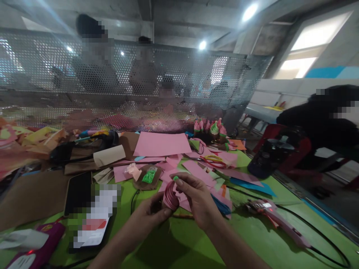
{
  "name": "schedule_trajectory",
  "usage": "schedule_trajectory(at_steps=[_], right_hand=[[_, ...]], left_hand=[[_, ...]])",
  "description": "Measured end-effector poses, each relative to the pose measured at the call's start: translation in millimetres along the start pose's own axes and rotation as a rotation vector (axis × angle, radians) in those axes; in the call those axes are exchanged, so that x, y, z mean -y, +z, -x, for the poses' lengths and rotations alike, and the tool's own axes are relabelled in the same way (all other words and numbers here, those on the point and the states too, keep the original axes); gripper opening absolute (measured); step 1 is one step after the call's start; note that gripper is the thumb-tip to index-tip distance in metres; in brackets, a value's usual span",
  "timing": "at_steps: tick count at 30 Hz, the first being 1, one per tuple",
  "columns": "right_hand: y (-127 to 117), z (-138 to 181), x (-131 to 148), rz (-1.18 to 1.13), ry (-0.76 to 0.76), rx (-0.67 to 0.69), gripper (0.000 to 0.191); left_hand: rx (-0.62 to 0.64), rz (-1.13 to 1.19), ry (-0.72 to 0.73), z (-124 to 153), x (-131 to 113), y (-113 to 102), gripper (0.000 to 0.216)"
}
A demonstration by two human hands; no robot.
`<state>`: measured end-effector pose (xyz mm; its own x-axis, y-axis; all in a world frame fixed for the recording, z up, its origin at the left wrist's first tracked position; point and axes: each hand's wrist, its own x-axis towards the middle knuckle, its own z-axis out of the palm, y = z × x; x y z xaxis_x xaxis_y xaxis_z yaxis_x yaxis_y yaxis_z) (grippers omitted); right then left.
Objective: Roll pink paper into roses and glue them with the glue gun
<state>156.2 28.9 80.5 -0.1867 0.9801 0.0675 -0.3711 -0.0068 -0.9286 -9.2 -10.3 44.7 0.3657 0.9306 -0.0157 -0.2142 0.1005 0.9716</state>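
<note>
A pink paper swirl shaped like a cupcake top (170,197) is held above the green table by both hands. My left hand (157,209) is closed around its lower part. With thumb and fingers pinched, my right hand (196,194) holds a small green ball (175,178) at the tip of the swirl. Just beyond lie a clear bag of green bits (150,175) on a round brown piece and a bag of pale pink bits (132,172). Pink paper scraps (196,173) spread behind the right hand.
Finished paper cupcakes (214,129) stand at the back right. Scissors (213,161) rest among the scraps. A pink glue gun (280,222) with its cable lies at right, near a dark bottle (265,157). Phones (78,194) lie at left. Perforated metal (182,71) borders the back.
</note>
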Motion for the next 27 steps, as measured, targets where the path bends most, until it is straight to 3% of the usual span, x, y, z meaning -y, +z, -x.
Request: schedule_trajectory(at_steps=[16, 22, 27], right_hand=[[-0.2, -0.7, -2.2, 0.026, -0.009, 0.031, 0.018], [-0.1, -2.5, -0.7, 0.008, 0.026, 0.017, 0.036], [-4.0, -4.2, 3.1, 0.008, -0.034, 0.008, 0.024]], left_hand=[[-0.004, 0.007, 0.011, -1.2, 1.6, 0.3, 0.05], [-0.041, 0.037, -0.011, -2.4, -0.9, 0.6, 0.054], [-0.05, 0.076, -0.031, 0.6, -2.0, 0.1, 0.052]])
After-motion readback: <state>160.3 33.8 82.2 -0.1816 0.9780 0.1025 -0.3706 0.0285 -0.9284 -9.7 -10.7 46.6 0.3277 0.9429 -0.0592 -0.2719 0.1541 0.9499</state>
